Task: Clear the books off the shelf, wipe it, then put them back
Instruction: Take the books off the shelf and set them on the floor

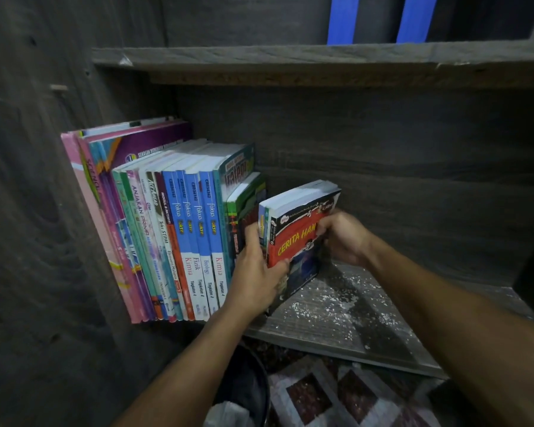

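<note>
– Two hands on one bundle, in the head view?
– Yes. The left hand [256, 272] and the right hand [342, 238] hold a few small books [302, 204] between them. The front one has a red cover [296, 241].
– How do the fingers [253, 232] of the left hand lie?
– They reach along the left side of the bundle, between it and the row of books [179, 229]. The thumb is curled over the lower left of the red cover, so that hand is grasping.
– And the right hand?
– Its fingers curl round the right edge of the red cover, about halfway up. It grips too.
– Where is the bundle?
– At the right end of the row, just beside a green book, on the lower shelf [367, 315]. It is tilted, with its top away from the camera. Its lower edge is down at the board; I cannot tell whether it rests there or is just lifted.
– What about the board itself?
– It is grey wood, and white specks [330, 306] are scattered to the right of the bundle.
– Anything else?
– The row stands upright against the left wall. An upper shelf [290, 55] carries two blue strips [342, 20]. Below is a patterned mat [336, 396].
</note>
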